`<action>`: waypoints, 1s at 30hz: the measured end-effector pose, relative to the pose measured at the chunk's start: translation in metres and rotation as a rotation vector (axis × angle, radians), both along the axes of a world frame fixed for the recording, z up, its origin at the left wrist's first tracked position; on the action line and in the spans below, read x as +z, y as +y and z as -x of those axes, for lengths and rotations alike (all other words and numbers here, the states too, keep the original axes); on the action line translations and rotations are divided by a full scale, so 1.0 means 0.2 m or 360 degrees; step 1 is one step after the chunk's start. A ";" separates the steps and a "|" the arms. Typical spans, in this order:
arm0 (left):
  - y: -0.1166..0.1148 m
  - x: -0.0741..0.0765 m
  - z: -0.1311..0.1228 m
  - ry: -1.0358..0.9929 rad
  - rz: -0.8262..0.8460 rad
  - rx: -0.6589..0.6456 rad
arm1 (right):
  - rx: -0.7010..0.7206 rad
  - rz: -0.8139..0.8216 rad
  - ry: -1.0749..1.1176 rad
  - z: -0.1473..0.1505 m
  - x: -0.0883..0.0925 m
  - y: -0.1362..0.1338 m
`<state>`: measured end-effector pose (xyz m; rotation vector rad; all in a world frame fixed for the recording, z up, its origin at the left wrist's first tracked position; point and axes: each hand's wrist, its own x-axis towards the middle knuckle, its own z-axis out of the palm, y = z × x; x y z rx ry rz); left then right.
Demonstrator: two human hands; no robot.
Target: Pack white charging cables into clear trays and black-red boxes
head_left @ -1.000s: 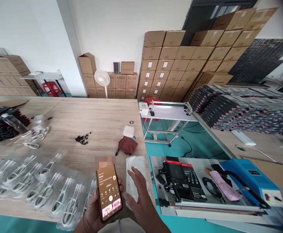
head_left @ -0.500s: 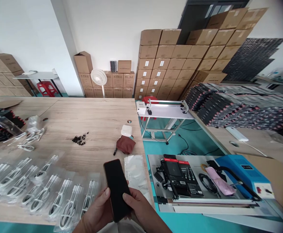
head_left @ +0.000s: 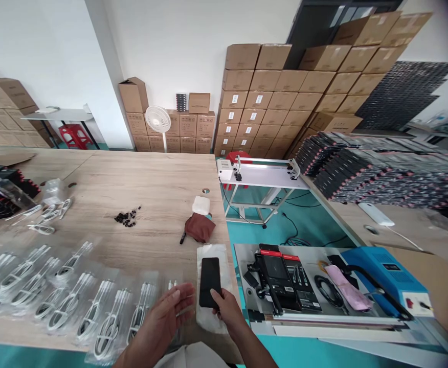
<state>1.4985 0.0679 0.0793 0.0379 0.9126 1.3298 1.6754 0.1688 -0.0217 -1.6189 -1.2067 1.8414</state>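
Note:
In my right hand (head_left: 227, 308) is a black smartphone (head_left: 210, 282), gripped at its lower right edge with the thumb on the screen. It is over a stack of clear plastic bags (head_left: 208, 323) near the table's right edge. To the left of the phone, my left hand (head_left: 166, 313) is empty, its fingers apart. Beyond its wrist lies a bagged white cable (head_left: 139, 312), one of several in a row along the front of the table. Another bagged cable is partly hidden behind my left hand.
A brown cloth pouch (head_left: 200, 228), a white case (head_left: 201, 205) and small black parts (head_left: 126, 219) lie farther back on the wooden table (head_left: 158, 189). At the right stands a blue sealing machine (head_left: 385, 276) beside black boxes (head_left: 277, 281). Cartons (head_left: 262, 102) are stacked behind.
The phone has moved right, from between both hands to over the plastic bags. My left hand has let go of it and opened; my right hand still holds it.

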 end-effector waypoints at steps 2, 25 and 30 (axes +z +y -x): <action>-0.01 0.02 0.01 -0.0025 -0.0037 0.0024 | 0.0088 -0.0064 -0.0013 0.01 0.00 0.01; -0.26 -0.10 0.16 -0.0161 0.0011 0.0280 | 0.1215 -0.0695 -0.0964 0.03 0.06 0.60; -0.34 -0.12 0.18 -0.0183 0.0101 0.0341 | 0.1071 -0.0932 -0.1268 0.03 0.15 0.54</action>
